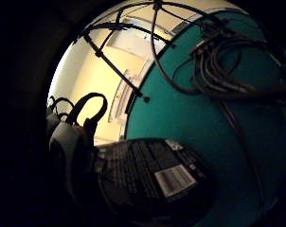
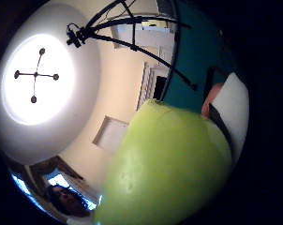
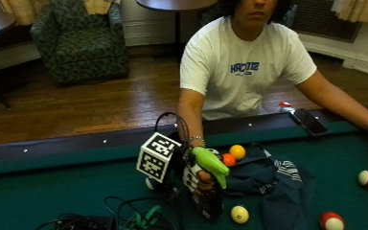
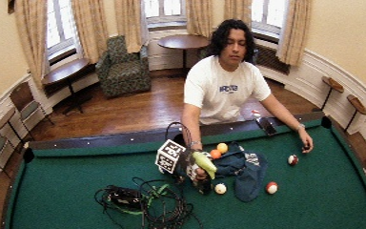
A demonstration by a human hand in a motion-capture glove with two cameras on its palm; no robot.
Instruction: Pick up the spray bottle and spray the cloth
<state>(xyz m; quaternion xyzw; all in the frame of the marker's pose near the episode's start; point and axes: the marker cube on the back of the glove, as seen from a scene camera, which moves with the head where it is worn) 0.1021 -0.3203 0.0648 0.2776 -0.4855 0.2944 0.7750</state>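
Clearly the right hand (image 3: 195,178) is wrapped around the bottle (image 3: 208,191), holding it upright just beside the cloth (image 3: 270,179), its green nozzle (image 3: 211,164) aimed that way. The risk: spray could overshoot onto the felt (image 3: 50,191) or hit the yellow ball (image 3: 239,214) near the cloth.

Green-topped spray bottle (image 3: 208,184) upright, off felt; dk-blue cloth (image 3: 270,182) crumpled beside.
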